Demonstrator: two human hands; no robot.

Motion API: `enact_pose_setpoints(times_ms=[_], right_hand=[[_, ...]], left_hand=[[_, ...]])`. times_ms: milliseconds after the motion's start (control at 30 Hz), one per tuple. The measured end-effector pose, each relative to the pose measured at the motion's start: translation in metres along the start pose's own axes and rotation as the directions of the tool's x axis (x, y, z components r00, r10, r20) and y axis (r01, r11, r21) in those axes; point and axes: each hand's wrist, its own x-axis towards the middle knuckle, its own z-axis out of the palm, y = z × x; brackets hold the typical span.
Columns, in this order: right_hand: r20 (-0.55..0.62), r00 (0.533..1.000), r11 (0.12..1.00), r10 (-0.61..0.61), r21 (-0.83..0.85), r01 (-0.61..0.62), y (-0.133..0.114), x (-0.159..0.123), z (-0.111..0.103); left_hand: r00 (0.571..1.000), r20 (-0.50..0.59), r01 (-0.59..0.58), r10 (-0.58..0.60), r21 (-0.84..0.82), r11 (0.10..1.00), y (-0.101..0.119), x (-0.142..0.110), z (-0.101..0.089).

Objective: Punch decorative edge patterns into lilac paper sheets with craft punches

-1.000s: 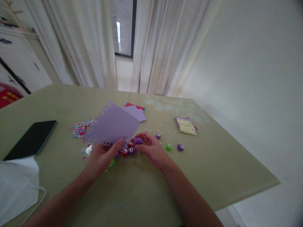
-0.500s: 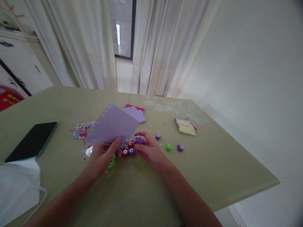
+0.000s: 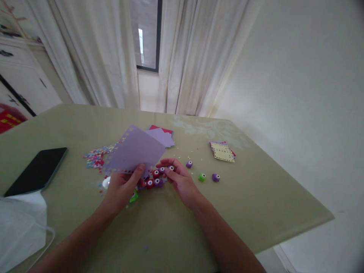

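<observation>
My left hand [image 3: 125, 185] pinches a lilac sheet of paper [image 3: 138, 149] by its near corner, thumb on top. Small punched holes run along its left and lower edges. In the fingers of my right hand [image 3: 180, 180] is a small purple craft punch [image 3: 170, 168], its white button facing up, just right of the paper. Below and beside it cluster several more punches, among them a red punch [image 3: 149, 184] and a purple one. A green punch [image 3: 133, 196] is partly hidden by my left hand.
Right of my hand stand a green punch [image 3: 201, 177] and two purple punches. Punched cards [image 3: 223, 152] lie stacked farther right, and coloured sheets [image 3: 162, 136] behind. Paper confetti [image 3: 98, 156], a phone [image 3: 36, 170] and a white face mask [image 3: 22, 227] are on the left.
My right hand has turned the purple punch in its fingers, so its white button now shows. The lilac paper and my left hand stay nearly where they were.
</observation>
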Motion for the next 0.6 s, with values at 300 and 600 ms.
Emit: enact_pose_setpoints(times_ms=[300, 600], right_hand=[[-0.005, 0.996, 0.992, -0.086, -0.093, 0.085, 0.0011, 0.0006, 0.0009], [0.0, 0.996, 0.991, 0.085, 0.105, -0.085, 0.0059, 0.0037, 0.0]], left_hand=[[1.0, 0.007, -0.029, 0.03, -0.005, 1.0, 0.0104, -0.0013, 0.0011], [1.0, 0.005, -0.027, 0.027, 0.019, 0.999, 0.0079, -0.0015, 0.0019]])
